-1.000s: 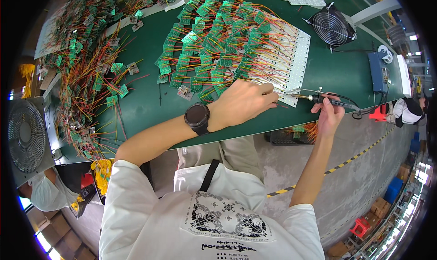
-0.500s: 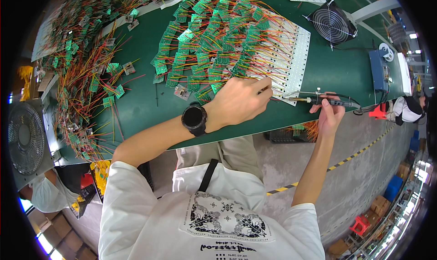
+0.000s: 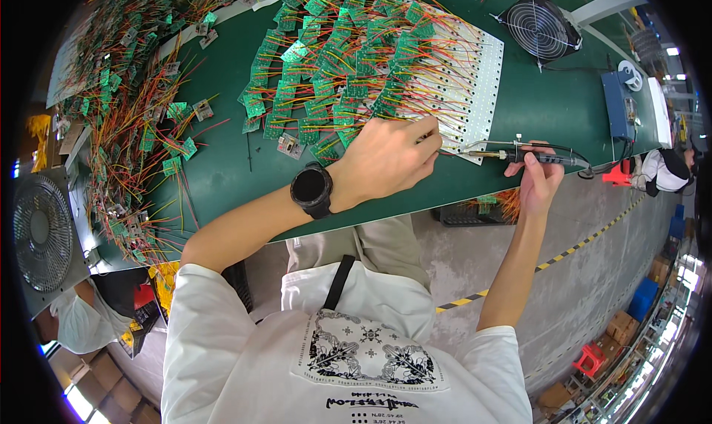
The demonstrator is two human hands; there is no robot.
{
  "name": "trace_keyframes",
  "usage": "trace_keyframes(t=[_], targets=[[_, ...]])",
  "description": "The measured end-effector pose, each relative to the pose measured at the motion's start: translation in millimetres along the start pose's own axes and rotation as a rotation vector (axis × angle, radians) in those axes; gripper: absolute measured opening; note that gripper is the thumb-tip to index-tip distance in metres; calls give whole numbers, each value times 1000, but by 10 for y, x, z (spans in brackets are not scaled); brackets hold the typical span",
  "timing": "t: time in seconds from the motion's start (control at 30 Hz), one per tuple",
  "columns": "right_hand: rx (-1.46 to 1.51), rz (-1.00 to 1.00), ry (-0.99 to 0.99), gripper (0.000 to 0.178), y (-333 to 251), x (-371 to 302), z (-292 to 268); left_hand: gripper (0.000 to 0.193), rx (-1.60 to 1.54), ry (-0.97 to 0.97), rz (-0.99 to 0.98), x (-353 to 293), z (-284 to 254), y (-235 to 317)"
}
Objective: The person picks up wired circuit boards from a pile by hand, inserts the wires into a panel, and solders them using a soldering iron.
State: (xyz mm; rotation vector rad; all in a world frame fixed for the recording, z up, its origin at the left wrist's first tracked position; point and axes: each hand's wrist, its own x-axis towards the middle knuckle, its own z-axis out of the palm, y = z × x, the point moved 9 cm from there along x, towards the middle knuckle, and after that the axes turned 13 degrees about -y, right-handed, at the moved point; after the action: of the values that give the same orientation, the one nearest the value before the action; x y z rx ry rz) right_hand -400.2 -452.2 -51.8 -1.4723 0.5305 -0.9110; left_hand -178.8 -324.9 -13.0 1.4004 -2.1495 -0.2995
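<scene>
My right hand (image 3: 538, 179) grips a soldering iron (image 3: 512, 155) with a dark handle and a thin metal tube along its top. Its tip points left, at the near edge of a white perforated panel (image 3: 482, 83). Close to that tip, my left hand (image 3: 393, 157) is closed in a pinch. A thin wire shows at its fingertips, though the fingers hide most of it. Red and yellow wires run across the panel from rows of small green circuit boards (image 3: 282, 101), which lie to the left and beyond my left hand.
A tangled heap of wired boards (image 3: 126, 127) covers the left of the green table (image 3: 222, 194). At the back right stand a black fan (image 3: 540, 31) with a wire guard and a blue box (image 3: 617, 101) beside a spool (image 3: 630, 80). A grey fan (image 3: 43, 227) is far left.
The view has shifted slightly, moving the boards and panel a little up and left in the picture. Both hands keep nearly the same places and grips, the iron's tip staying by the panel's near edge.
</scene>
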Motion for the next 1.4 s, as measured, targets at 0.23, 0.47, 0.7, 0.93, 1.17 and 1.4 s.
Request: trace_keyframes(t=[0.23, 0.47, 0.7, 0.93, 1.17, 1.4], targets=[[-5, 11, 18, 21, 1, -3, -8, 11, 16, -13, -35, 22, 22, 16], [-25, 21, -10, 21, 33, -12, -11, 11, 5, -20, -51, 10, 27, -3], [-25, 24, -11, 22, 26, 7, 12, 11, 28, -38, -77, 16, 15, -6], [-31, 30, -5, 22, 30, 4, -8, 10, 25, -26, -55, 21, 33, 2], [1, -13, 43, 23, 11, -19, -45, 10, 31, -31, -67, 13, 38, 11], [-6, -23, 38, 23, 0, -11, -27, 10, 25, -25, -53, -6, 20, 13]])
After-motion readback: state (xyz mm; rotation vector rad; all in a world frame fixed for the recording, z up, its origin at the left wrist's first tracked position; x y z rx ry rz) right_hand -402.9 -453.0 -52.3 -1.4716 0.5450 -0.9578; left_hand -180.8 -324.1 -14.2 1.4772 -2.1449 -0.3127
